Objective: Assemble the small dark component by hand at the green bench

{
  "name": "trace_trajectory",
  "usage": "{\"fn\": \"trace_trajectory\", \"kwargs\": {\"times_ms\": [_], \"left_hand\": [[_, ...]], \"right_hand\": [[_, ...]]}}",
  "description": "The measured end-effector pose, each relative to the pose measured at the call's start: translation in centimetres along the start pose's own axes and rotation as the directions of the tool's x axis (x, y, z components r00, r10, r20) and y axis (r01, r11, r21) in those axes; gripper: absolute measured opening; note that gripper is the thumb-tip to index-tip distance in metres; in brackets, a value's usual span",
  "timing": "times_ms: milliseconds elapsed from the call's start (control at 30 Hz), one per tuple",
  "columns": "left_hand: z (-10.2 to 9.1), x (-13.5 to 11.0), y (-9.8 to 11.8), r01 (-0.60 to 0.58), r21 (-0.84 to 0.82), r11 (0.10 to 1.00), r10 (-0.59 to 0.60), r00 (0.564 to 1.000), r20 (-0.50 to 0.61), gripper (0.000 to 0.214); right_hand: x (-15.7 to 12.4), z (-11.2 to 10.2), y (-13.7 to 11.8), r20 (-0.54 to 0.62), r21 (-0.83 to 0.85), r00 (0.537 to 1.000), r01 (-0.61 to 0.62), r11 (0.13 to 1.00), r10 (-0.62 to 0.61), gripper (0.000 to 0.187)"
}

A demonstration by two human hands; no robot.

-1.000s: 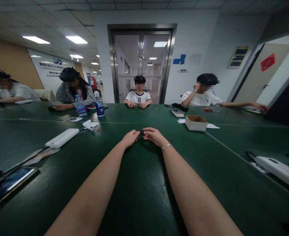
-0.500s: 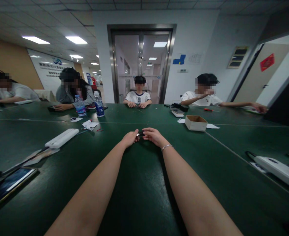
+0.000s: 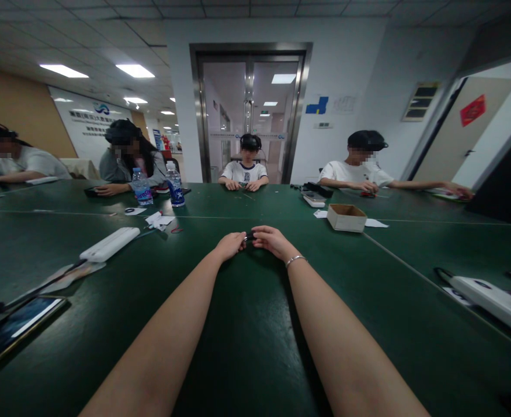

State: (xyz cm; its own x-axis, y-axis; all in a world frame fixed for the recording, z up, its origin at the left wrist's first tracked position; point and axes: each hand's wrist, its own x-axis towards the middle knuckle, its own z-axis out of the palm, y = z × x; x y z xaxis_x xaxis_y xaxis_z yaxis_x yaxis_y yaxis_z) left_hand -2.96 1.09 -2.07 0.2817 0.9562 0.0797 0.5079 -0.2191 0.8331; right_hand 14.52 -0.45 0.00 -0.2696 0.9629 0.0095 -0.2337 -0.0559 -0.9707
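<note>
Both arms reach forward over the dark green table [image 3: 246,347]. Between my hands is a small black object with a shiny silvery part [image 3: 249,236], too small to name. My left hand [image 3: 231,246] is closed on its left end, thumb on top. My right hand [image 3: 271,240] pinches its right end with the fingers curled. A silvery bracelet [image 3: 296,260] circles my right wrist. The fingers cover most of the object.
A white power strip [image 3: 110,244] and a phone [image 3: 21,324] lie at left. Two bottles [image 3: 176,185] stand beyond paper scraps [image 3: 157,220]. At right are an open box [image 3: 346,220] and another power strip [image 3: 493,301]. Several people sit around the table.
My left fingertips have shifted slightly on the small object; my right hand keeps its place. The person at right has lowered a hand from the face to the red item on the table.
</note>
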Motion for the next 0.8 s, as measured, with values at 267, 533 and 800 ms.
{"fn": "trace_trajectory", "kwargs": {"times_ms": [267,533,800], "left_hand": [[0.11,0.39,-0.46,-0.026,-0.020,0.999,0.027,0.999,0.028,0.052],[0.09,0.27,-0.38,0.004,-0.100,0.995,-0.002,1.000,0.020,0.048],[0.05,0.11,-0.23,0.009,-0.087,0.996,-0.008,1.000,0.011,0.035]], "right_hand": [[-0.01,-0.02,0.05,-0.001,-0.006,1.000,-0.003,1.000,0.003,0.019],[0.08,-0.07,0.12,-0.005,-0.003,1.000,0.003,1.000,-0.003,0.017],[-0.12,-0.02,-0.06,0.004,-0.003,1.000,0.007,1.000,-0.007,0.018]]}}
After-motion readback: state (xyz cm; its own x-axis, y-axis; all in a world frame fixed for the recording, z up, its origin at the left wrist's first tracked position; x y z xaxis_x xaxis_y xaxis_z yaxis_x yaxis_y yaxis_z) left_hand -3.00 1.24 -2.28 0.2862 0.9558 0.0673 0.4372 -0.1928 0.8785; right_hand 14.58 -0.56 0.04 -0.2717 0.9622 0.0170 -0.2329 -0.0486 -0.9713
